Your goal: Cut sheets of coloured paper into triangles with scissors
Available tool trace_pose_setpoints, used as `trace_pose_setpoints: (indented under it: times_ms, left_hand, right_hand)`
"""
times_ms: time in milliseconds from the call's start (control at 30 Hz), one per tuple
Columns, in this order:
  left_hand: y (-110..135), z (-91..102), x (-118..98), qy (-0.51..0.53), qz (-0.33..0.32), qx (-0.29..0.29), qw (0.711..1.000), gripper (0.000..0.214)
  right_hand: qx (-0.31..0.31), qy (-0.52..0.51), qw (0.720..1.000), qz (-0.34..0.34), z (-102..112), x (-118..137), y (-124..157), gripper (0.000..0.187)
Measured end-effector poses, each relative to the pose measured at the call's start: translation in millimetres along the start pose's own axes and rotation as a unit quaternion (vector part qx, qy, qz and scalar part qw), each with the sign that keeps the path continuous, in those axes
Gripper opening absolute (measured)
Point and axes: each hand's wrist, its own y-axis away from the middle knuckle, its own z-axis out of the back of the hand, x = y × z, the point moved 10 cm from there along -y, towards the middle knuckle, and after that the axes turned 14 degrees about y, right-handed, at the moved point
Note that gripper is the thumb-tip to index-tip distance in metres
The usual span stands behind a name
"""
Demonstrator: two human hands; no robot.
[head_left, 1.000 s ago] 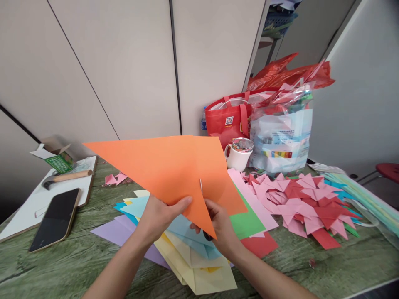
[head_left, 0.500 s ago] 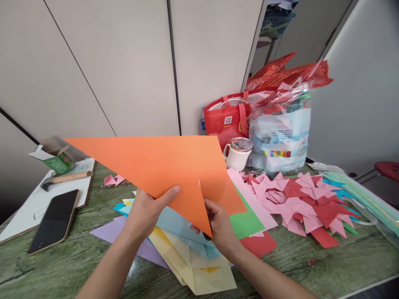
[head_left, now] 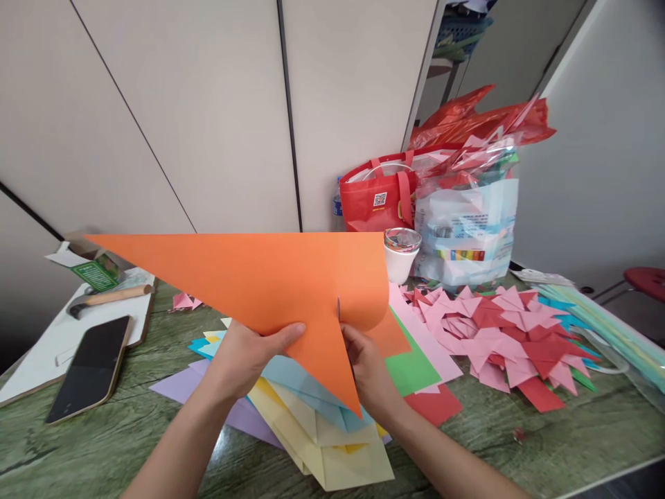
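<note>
A large folded sheet of orange paper [head_left: 249,277] is held up above the table. My left hand [head_left: 254,353] grips its lower edge, thumb lying on top. Closed around scissors [head_left: 339,307], my right hand [head_left: 366,367] works at the sheet's lower right. Only a bit of blade shows at the cut; the handles are hidden behind paper and fingers. Right of the cut, the paper curls outward. Below lie stacked coloured sheets: cream paper [head_left: 353,468], light blue paper [head_left: 306,391], purple paper [head_left: 254,423], green paper [head_left: 415,367] and pink paper [head_left: 429,343].
A phone [head_left: 91,371] and a wooden-handled sickle [head_left: 111,296] lie left, near a green box [head_left: 96,274]. Folded pink and red paper pieces [head_left: 499,333] are heaped right. Behind stand a white cup [head_left: 400,263], a red bag [head_left: 364,201] and a filled plastic bag [head_left: 467,222].
The scissors have advanced into the sheet, with the blade now showing at the cut. The orange paper has shifted slightly right and its right part has curled over.
</note>
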Motion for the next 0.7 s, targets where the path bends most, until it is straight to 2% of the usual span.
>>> trace_pose_setpoints:
  times_ms: [300, 700]
  left_hand:
    - [-0.5, -5.1, 5.2, 0.025, 0.021, 0.022, 0.999, 0.031]
    - [0.6, -4.2, 7.6, 0.030, 0.030, 0.014, 0.999, 0.030]
  right_hand:
    - [-0.007, 0.009, 1.000, -0.002, 2.4, -1.5, -1.8, 0.029]
    - [-0.016, 0.010, 1.000, -0.002, 4.2, -3.0, 0.2, 0.024]
